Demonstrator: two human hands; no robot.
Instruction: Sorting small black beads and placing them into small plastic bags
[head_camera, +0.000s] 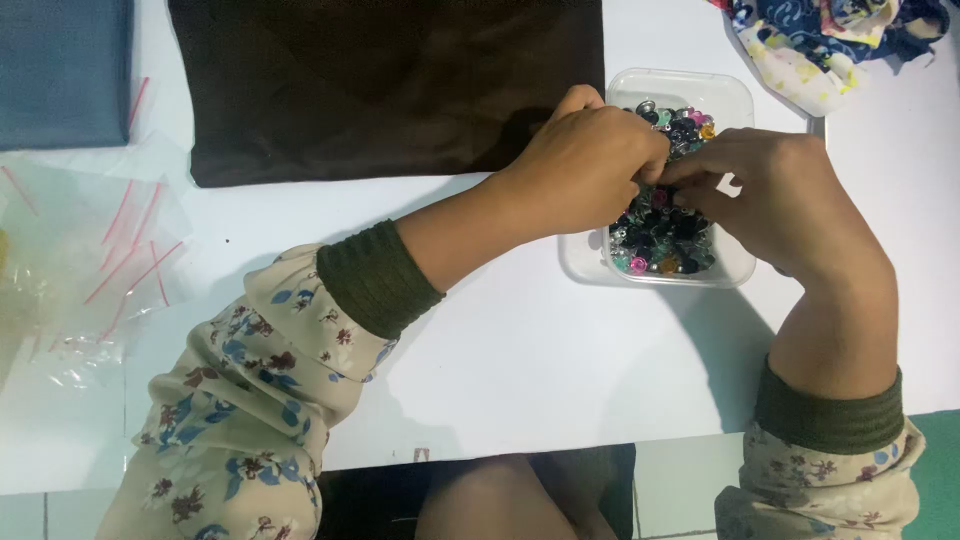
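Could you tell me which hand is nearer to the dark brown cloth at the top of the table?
The left. The left hand hovers right at the dark brown cloth's lower right corner; the right hand is farther right, over the clear tub of beads.

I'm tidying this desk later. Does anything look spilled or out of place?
Nothing looks spilled: the small colourful pieces sit inside the clear plastic container, where both hands work, left hand and right hand. Only the clear bags lie loosely heaped at left.

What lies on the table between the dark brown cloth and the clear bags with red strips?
In the head view, only bare white table lies between the dark brown cloth and the clear bags.
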